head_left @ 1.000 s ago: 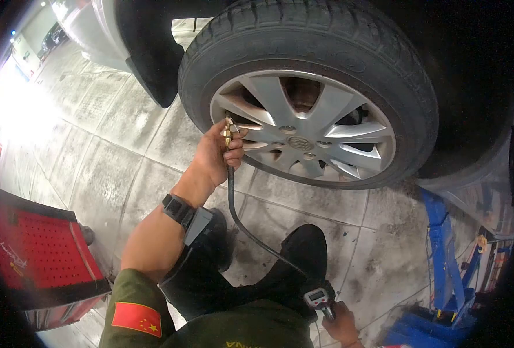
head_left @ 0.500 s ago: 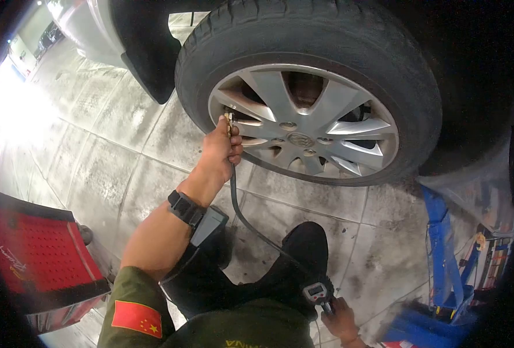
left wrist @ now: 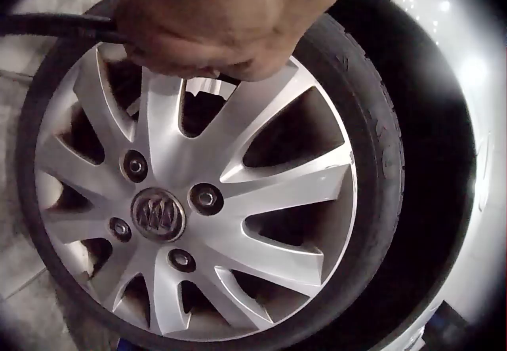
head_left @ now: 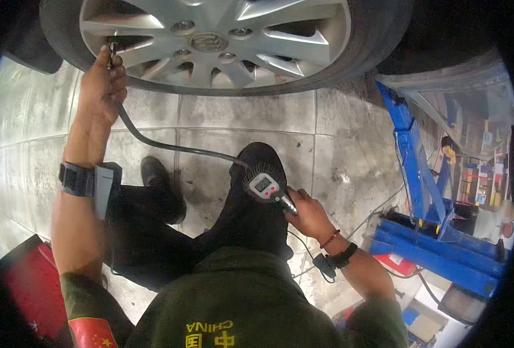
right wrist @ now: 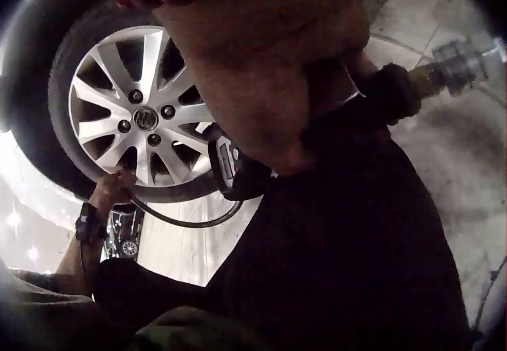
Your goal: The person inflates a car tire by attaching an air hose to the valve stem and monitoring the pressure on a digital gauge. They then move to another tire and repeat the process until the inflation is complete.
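Observation:
At the wheel's edge in the head view, my left hand grips a brass air chuck on the end of a black hose. The chuck points in at the silver alloy rim, its tip between spokes; the valve is hidden. In the left wrist view the left hand covers the chuck. My right hand holds the handle of a digital tire inflator, whose round gauge lies over the knee. From the right wrist, the inflator's gauge shows past the right hand, with a clear-ended air fitting behind.
The wheel's tire stands just off the tiled floor. A blue lift arm is to the right, with a red item by its base. A red tool cart is at lower left.
The left hand moved the chuck closer in to the rim. The head view has since tilted down and turned right, bringing the right hand and inflator into fuller sight.

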`<control>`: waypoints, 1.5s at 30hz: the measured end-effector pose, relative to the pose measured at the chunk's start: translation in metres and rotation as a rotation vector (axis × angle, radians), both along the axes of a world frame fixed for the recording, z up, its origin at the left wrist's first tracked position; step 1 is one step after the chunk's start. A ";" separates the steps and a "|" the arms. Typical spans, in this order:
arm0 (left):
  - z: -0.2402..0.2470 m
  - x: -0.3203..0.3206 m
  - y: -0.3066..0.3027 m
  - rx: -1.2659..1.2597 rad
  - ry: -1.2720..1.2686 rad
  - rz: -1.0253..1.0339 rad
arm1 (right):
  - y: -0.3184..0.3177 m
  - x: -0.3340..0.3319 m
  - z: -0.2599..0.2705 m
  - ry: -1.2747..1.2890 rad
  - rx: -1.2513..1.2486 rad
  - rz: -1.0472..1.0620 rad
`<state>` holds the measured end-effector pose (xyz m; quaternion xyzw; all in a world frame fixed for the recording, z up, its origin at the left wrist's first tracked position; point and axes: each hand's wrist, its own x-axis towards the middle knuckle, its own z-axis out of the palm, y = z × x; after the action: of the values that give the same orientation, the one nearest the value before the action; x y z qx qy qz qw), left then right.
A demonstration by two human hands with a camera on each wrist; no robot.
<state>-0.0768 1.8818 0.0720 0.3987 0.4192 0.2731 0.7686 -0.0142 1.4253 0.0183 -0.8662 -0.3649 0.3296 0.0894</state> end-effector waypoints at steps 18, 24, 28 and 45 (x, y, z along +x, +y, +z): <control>-0.001 0.005 0.002 -0.035 -0.015 0.004 | 0.004 0.010 -0.006 0.096 -0.068 0.055; -0.005 0.001 0.008 -0.037 -0.035 -0.062 | 0.007 0.011 -0.004 0.115 -0.113 0.033; -0.004 0.003 0.007 -0.053 -0.054 -0.043 | 0.002 0.009 -0.008 0.091 -0.083 0.030; -0.001 0.006 0.005 -0.091 -0.075 0.000 | 0.019 0.004 -0.028 -0.029 -0.030 -0.121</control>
<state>-0.0704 1.8865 0.0707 0.3529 0.4019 0.2688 0.8010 -0.0100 1.4447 -0.0093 -0.8926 -0.3081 0.3164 0.0906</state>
